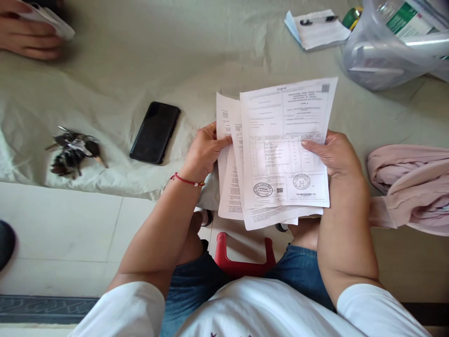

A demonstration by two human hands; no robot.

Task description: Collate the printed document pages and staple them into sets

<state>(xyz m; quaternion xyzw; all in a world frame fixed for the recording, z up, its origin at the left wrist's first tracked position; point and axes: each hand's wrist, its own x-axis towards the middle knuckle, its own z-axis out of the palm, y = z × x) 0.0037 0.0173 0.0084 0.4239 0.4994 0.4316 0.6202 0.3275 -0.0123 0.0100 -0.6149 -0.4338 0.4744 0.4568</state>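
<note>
Several loose printed sheets of paper point(273, 117) are held up over the near edge of the cloth-covered table, overlapping and slightly fanned. On the top sheet are a table of text, two oval stamps and a barcode. My left hand point(209, 146) pinches the left margin of the sheets behind, its thumb in front. At the right edge my right hand point(335, 152) grips the stack, thumb lying on the top sheet and the other fingers hidden behind. A black smartphone point(155, 133) lies on the cloth left of my left hand.
A bunch of keys point(76, 152) lies left of the phone. Another person's hand point(30, 32) holds something white at top left. A notepad point(321, 30) with a pen and a plastic bag point(379, 51) are at top right. Pink fabric point(414, 182) lies right; a red stool point(242, 267) is below.
</note>
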